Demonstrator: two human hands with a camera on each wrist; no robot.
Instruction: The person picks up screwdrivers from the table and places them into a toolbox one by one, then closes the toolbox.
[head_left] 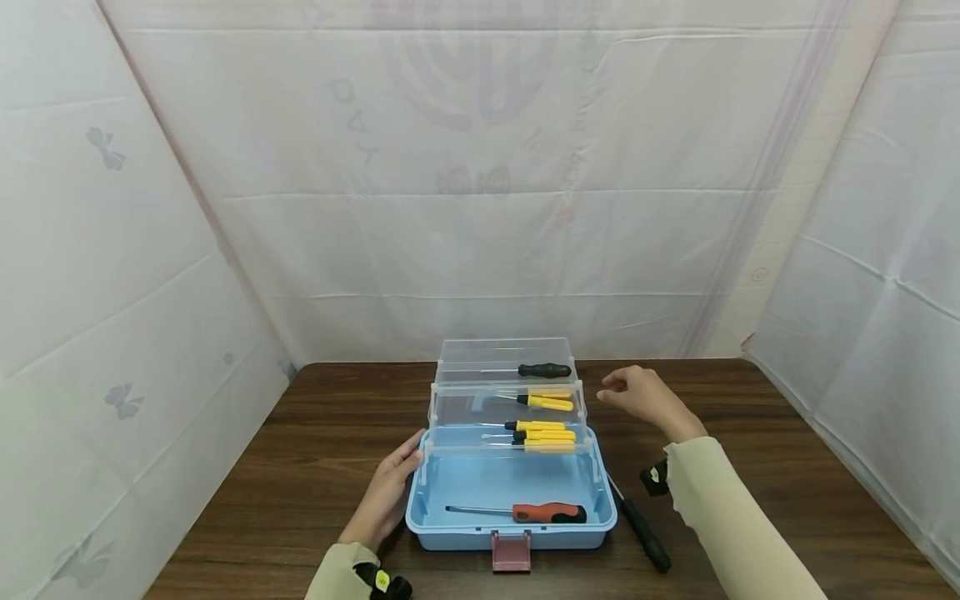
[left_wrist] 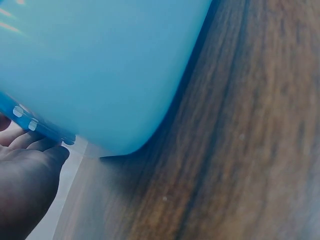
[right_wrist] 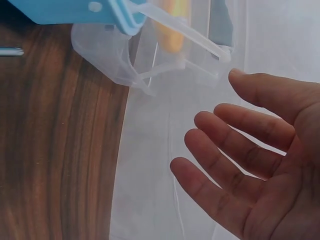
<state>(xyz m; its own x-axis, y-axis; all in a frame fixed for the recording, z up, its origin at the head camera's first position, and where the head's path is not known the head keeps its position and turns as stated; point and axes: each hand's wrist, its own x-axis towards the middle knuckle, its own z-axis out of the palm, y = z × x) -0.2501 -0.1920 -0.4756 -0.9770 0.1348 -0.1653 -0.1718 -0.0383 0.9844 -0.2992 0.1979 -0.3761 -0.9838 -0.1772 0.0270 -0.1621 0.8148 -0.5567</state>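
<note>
A light blue toolbox [head_left: 510, 540] stands unfolded, its clear trays [head_left: 465, 408] stepped up behind it. My left hand [head_left: 387, 490] grips its left rim near the back corner; in the left wrist view the fingers bend at the edge. My right hand [head_left: 643, 402] hovers empty right of the trays, fingers apart and slightly bent in the right wrist view. A black-handled screwdriver [head_left: 545, 370] lies in the top tray, yellow-handled screwdrivers [head_left: 551, 403] in the trays below. An orange-and-black screwdriver [head_left: 550, 512] lies across the box's bottom.
Another black-handled screwdriver [head_left: 645, 533] lies on the wooden table [head_left: 300, 500], its tip by the box's right side. A pink latch [head_left: 512, 552] hangs at the box's front. White sheeting [head_left: 480, 250] encloses the table at the back and both sides.
</note>
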